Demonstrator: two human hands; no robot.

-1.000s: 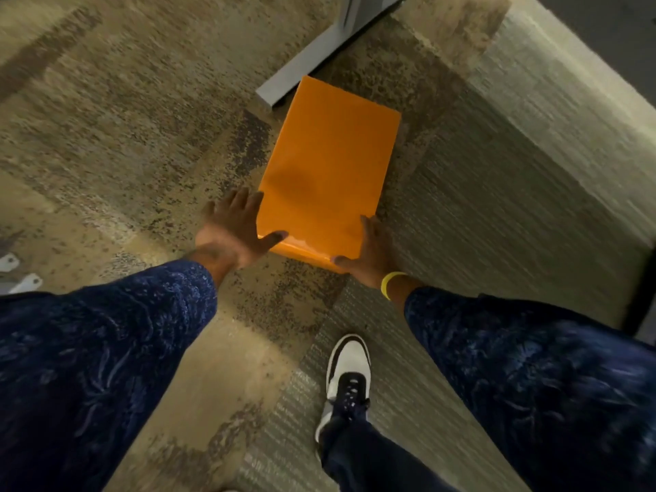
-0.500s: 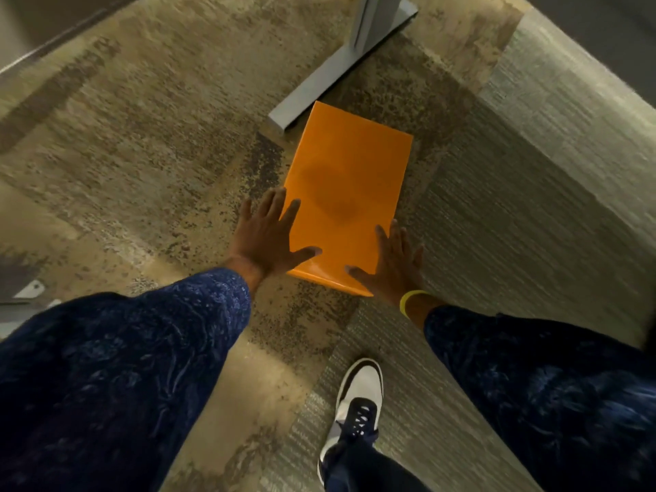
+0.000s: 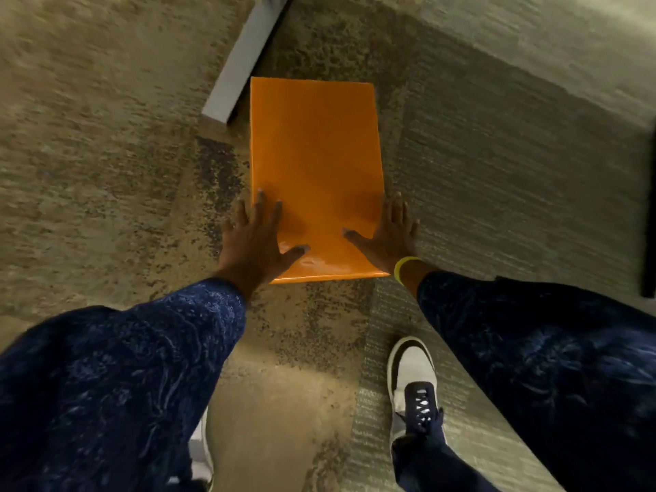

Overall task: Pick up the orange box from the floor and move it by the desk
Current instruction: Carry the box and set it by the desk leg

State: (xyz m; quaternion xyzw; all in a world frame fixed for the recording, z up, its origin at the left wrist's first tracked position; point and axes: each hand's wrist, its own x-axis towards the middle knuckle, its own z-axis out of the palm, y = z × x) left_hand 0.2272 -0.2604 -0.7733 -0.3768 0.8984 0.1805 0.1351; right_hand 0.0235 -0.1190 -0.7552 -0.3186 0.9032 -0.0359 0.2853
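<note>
Head view, left grip: left hand (image 3: 257, 243) spread wide, flat on the box's near left corner.
Right grip: right hand (image 3: 390, 236) spread wide at its near right edge.
Box: orange box (image 3: 316, 165) lies flat on the carpet floor (image 3: 106, 154).
Surroundings: grey desk foot (image 3: 238, 76) just beside its far left corner.

The box (image 3: 314, 172) is plain glossy orange. The carpet (image 3: 106, 154) is mottled tan and brown with dark speckles, with grey-green ribbed tiles at right. The desk foot (image 3: 236, 71) is pale grey. Both sleeves (image 3: 124, 378) are dark navy with a faint swirled pattern; the wristband (image 3: 403, 266) is yellow; the shoe (image 3: 413, 379) is white and black with navy laces
</note>
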